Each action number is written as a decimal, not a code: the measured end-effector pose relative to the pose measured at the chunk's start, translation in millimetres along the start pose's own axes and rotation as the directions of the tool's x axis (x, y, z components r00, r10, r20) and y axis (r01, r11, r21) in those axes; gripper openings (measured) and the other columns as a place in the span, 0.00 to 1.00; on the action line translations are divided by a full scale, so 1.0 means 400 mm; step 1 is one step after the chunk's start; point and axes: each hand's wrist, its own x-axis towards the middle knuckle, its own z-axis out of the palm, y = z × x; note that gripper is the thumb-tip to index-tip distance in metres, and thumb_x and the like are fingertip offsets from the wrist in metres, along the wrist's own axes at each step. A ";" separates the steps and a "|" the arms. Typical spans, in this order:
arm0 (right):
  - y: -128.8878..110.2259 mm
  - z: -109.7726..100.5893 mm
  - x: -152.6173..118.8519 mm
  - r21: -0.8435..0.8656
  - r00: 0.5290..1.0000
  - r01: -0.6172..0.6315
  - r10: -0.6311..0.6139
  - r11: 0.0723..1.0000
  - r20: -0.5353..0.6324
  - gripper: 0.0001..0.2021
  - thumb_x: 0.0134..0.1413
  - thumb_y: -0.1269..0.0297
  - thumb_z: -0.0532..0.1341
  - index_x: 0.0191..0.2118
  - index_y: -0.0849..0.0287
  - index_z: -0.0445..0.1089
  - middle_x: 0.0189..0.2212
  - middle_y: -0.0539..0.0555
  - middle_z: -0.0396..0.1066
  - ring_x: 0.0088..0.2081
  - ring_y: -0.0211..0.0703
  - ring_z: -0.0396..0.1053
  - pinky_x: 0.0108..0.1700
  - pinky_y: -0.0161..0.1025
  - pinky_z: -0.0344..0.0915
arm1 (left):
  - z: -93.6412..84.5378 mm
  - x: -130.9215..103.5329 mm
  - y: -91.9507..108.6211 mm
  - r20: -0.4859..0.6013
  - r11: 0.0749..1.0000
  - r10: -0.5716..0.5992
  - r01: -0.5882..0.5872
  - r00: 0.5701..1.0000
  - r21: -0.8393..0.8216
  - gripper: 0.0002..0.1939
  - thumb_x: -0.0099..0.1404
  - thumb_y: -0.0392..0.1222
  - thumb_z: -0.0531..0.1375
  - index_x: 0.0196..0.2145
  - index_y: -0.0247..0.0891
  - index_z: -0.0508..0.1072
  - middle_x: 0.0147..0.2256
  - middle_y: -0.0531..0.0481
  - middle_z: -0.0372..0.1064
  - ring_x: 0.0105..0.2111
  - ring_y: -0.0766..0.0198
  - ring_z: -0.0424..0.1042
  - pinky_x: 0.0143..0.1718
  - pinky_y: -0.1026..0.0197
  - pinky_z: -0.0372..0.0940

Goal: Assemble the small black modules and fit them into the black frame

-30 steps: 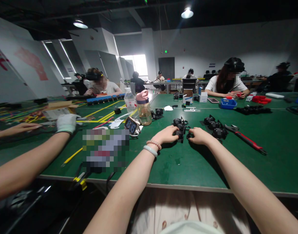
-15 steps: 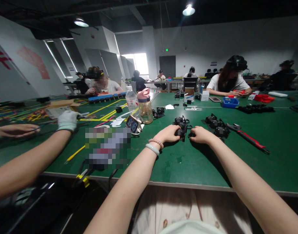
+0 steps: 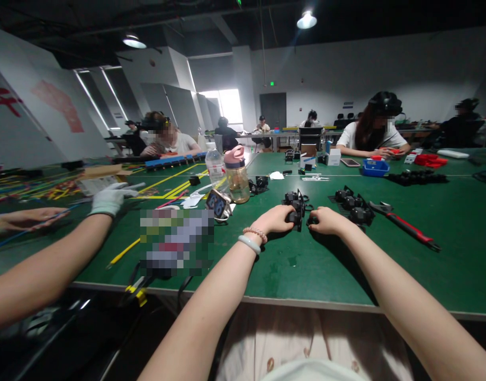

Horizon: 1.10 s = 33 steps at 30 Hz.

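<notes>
My left hand, with a beaded bracelet and a pale bangle at the wrist, has its fingers wrapped round the near end of a black assembly of blocky parts on a plate. The assembly rests on the green table. Just to the right, my right hand is closed on a small black part, mostly covered by the fingers. Beyond my right hand lies a second similar black assembly. A red-handled tool with metal jaws lies right of it.
Left of my arms are a clock display, a pink-lidded bottle, a clear bottle and a blurred-out pouch. A co-worker's gloved hand reaches in at left among wires. A blue bin stands at back right.
My two hands hold the same places and grips. At left, the co-worker's gloved hand has shifted slightly left with its fingers spread, and the bare hand beside it has moved a little, holding a blue wire.
</notes>
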 end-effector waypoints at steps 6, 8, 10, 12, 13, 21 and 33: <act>-0.002 -0.002 -0.001 0.007 1.000 -0.006 0.005 1.000 0.007 0.16 0.44 0.57 0.55 0.37 0.62 0.68 0.34 0.60 0.66 0.38 0.46 0.64 0.40 0.35 0.58 | 0.000 -0.001 0.003 0.000 1.000 0.000 0.000 1.000 0.008 0.14 0.52 0.42 0.54 0.37 0.37 0.66 0.35 0.48 0.68 0.34 0.63 0.66 0.35 0.65 0.60; -0.002 -0.003 -0.002 0.009 1.000 -0.006 0.006 1.000 0.012 0.16 0.44 0.57 0.55 0.36 0.61 0.69 0.34 0.59 0.66 0.38 0.46 0.65 0.40 0.35 0.58 | 0.000 -0.001 0.004 -0.002 1.000 -0.002 0.002 1.000 0.013 0.13 0.52 0.42 0.54 0.37 0.37 0.66 0.35 0.48 0.68 0.34 0.63 0.66 0.34 0.65 0.60; -0.002 -0.004 -0.003 0.011 1.000 0.000 0.000 1.000 0.012 0.15 0.44 0.57 0.55 0.36 0.61 0.69 0.33 0.59 0.66 0.38 0.46 0.65 0.40 0.34 0.58 | 0.000 -0.001 0.003 -0.005 1.000 0.000 0.000 1.000 0.016 0.13 0.52 0.42 0.54 0.37 0.36 0.66 0.35 0.48 0.68 0.34 0.63 0.66 0.34 0.65 0.60; -0.002 -0.004 -0.003 0.017 1.000 0.008 -0.008 1.000 0.009 0.15 0.44 0.58 0.55 0.36 0.61 0.69 0.33 0.58 0.67 0.38 0.45 0.65 0.40 0.34 0.58 | 0.002 0.000 0.001 -0.007 1.000 0.010 -0.009 1.000 0.016 0.13 0.52 0.42 0.54 0.36 0.36 0.66 0.35 0.48 0.68 0.34 0.63 0.66 0.34 0.65 0.59; -0.002 -0.004 -0.003 0.020 1.000 0.011 -0.012 1.000 0.008 0.15 0.44 0.58 0.55 0.36 0.61 0.69 0.33 0.58 0.67 0.38 0.45 0.65 0.40 0.34 0.58 | 0.003 0.000 -0.001 -0.009 1.000 0.014 -0.014 1.000 0.015 0.13 0.52 0.42 0.54 0.36 0.37 0.66 0.35 0.48 0.68 0.34 0.63 0.66 0.34 0.65 0.59; 0.001 0.002 -0.004 0.020 0.999 0.029 -0.028 0.999 -0.017 0.15 0.43 0.57 0.56 0.35 0.61 0.68 0.33 0.58 0.66 0.37 0.45 0.64 0.39 0.34 0.58 | 0.013 0.000 -0.013 -0.015 0.999 0.031 -0.031 0.999 0.026 0.13 0.52 0.43 0.54 0.37 0.37 0.66 0.34 0.49 0.67 0.33 0.64 0.66 0.34 0.65 0.59; 0.008 0.011 -0.004 0.045 0.998 0.051 -0.049 0.998 -0.028 0.16 0.43 0.57 0.56 0.37 0.60 0.68 0.32 0.58 0.64 0.35 0.43 0.64 0.37 0.34 0.59 | 0.011 -0.003 -0.006 -0.005 1.000 0.017 -0.017 1.000 0.016 0.15 0.52 0.43 0.54 0.38 0.37 0.65 0.34 0.48 0.67 0.34 0.63 0.66 0.34 0.64 0.59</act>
